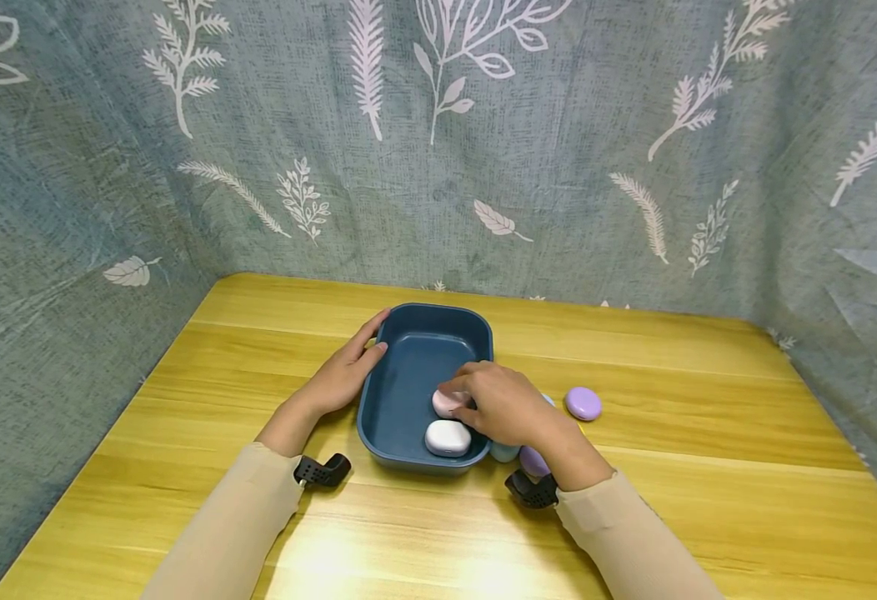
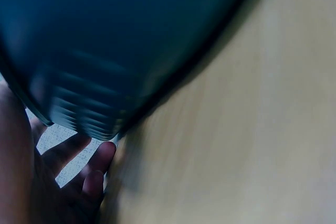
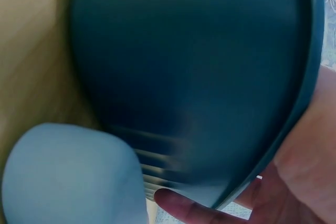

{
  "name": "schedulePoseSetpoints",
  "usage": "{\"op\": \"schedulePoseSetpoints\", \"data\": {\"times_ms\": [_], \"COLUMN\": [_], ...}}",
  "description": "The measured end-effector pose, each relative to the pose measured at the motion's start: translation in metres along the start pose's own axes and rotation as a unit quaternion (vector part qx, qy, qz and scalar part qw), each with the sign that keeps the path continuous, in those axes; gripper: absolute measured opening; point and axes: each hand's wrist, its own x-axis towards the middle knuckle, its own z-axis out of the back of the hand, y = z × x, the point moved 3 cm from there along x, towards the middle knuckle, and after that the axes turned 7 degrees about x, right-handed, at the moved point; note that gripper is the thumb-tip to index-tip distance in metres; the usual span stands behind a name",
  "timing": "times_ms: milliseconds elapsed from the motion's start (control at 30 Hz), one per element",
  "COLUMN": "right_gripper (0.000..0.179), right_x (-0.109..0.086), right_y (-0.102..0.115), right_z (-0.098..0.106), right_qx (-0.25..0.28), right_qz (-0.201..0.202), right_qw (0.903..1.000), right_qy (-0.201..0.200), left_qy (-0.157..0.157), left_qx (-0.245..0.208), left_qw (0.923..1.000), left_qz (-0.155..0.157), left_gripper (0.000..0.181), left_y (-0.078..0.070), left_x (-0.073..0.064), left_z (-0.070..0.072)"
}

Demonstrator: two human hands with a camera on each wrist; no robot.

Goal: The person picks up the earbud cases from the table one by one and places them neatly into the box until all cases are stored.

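A dark blue rectangular box with rounded corners sits on the table. My left hand touches the box's left side, fingers stretched along the wall near its far corner; the left wrist view shows those fingers at its ribbed end. Reaching over the right rim, my right hand pinches a pale pink rounded case inside the box. Just in front of it lies a white rounded case, also in the box. The right wrist view shows a finger close to the box's outer wall; the pink case is hidden there.
Outside the box's right wall is a light blue rounded piece, with a purple piece beside it, partly under my right forearm. Another purple piece lies farther right. A patterned cloth hangs behind the wooden table.
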Motion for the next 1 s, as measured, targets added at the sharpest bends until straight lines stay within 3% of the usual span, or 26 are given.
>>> {"op": "schedulePoseSetpoints", "data": {"times_ms": [233,533,800,1000], "right_gripper": [0.028,0.029,0.031,0.033], "right_x": [-0.002,-0.003,-0.002,0.000], "right_y": [0.000,0.000,0.000,0.001], "right_z": [-0.001,-0.002,0.001,0.001], "right_qx": [-0.015,0.009,0.012,0.013], "right_qz": [0.004,0.000,-0.028,-0.036], "right_qw": [0.9999,0.9999,0.9995,0.9992], "right_qy": [0.007,-0.006,0.001,0.009], "left_qy": [-0.001,-0.004,-0.016,-0.021], "left_qx": [-0.002,0.002,0.003,0.005], "left_qw": [1.0000,1.0000,0.9999,0.9997], "left_qz": [-0.003,-0.004,-0.002,-0.007], "left_gripper": [0.053,0.053,0.050,0.050], "left_y": [0.002,0.002,0.031,0.035], "left_x": [0.000,-0.002,0.014,0.017], "left_z": [-0.002,-0.003,-0.010,-0.009]}}
